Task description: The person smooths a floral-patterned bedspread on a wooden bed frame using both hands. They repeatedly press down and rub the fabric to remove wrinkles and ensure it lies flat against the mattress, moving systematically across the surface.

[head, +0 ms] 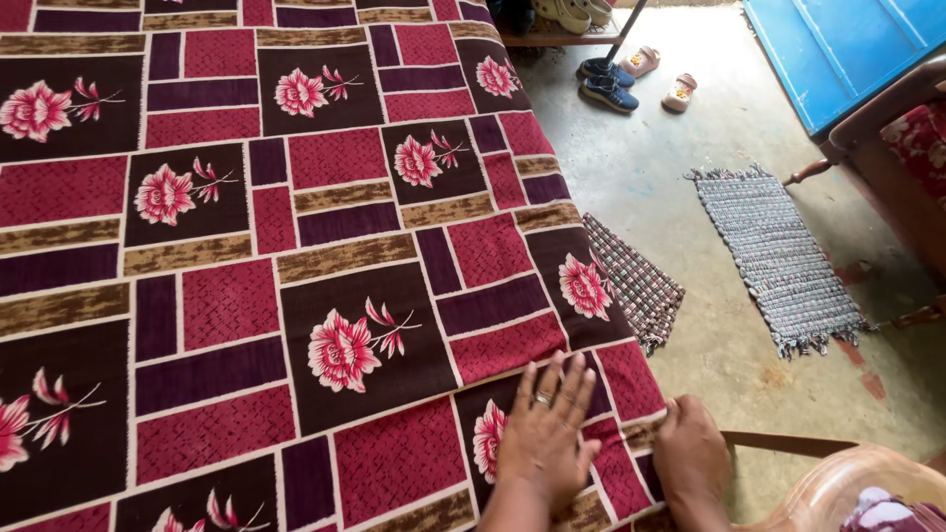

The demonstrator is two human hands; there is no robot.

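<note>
A bed (79,296) fills the view from nine o'clock to the centre, covered by a maroon patchwork bedsheet (296,246) with pink flowers. At three o'clock a grey fringed mat (778,256) lies on the concrete floor (690,138); a smaller checked mat (636,286) touches the bed's edge. At five o'clock the left hand (545,433) presses flat, fingers spread, on the sheet's corner, while the right hand (690,455) curls over the sheet's edge, gripping it.
</note>
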